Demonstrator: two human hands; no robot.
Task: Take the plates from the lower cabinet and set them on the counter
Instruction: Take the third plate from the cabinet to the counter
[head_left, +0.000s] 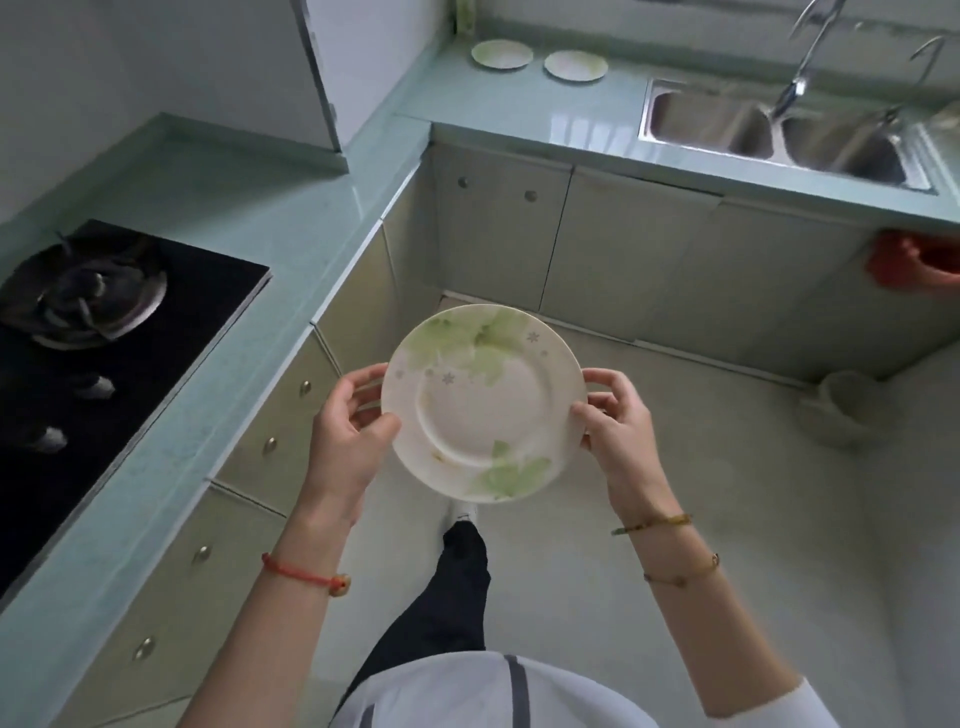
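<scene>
Head view: left hand (347, 435) and right hand (618, 422) are both gripping opposite rims of a green-leaf plate (484, 402), thumbs on top, fingers curled under, mid-frame over the floor. Two matching plates (502, 53) are already sitting on the counter (545, 104) at upper centre. Best move: keep it level, carry it there, land it beside them, not overlapping.

The plate (484, 402) hides the fingers of both hands beneath its rim. The tap (810, 47) over the sink (779, 130) is cut by the top edge and blurred. A red thing (906, 260) under the surface (545, 109) runs off the right edge; what it is cannot be told. The hob (104, 364) is cut at the left
</scene>
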